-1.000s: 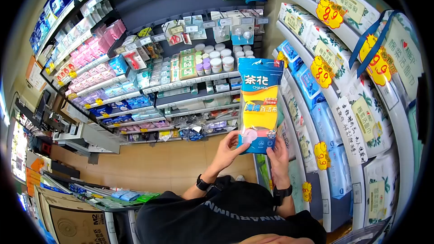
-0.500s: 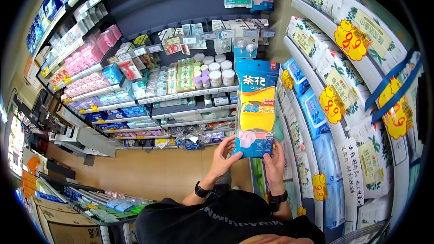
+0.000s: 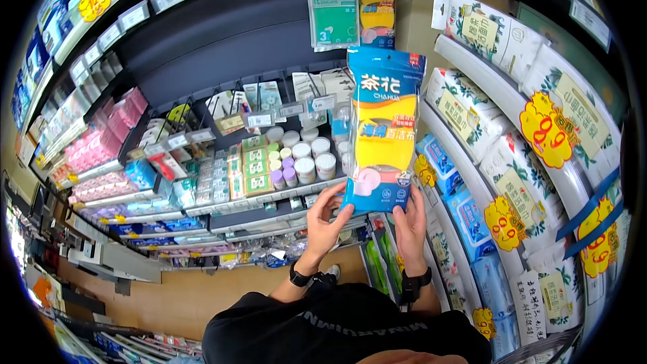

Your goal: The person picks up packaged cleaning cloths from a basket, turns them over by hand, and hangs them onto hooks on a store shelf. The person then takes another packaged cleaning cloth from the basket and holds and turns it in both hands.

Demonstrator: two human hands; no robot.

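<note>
Upright in front of me is a blue and yellow pack of sponge cloths, its printed front facing me. My left hand grips its lower left corner, thumb on the front. At the lower right corner, my right hand holds it the same way. Above and behind the pack, a similar blue and yellow pack hangs on the rack beside a green pack. The top edge of the held pack overlaps the bottom of the hanging ones in view; the distance between them cannot be judged.
Shelves on the right carry white tissue packs and blue packs with yellow price tags. Ahead, a shelf bears white-lidded tubs and small boxes. Pink packs fill the left shelves. Tan floor shows below.
My view has tilted upward, so the hanging packs show more fully. Both hands and the held pack sit higher in view, the pack leaning slightly more to the right.
</note>
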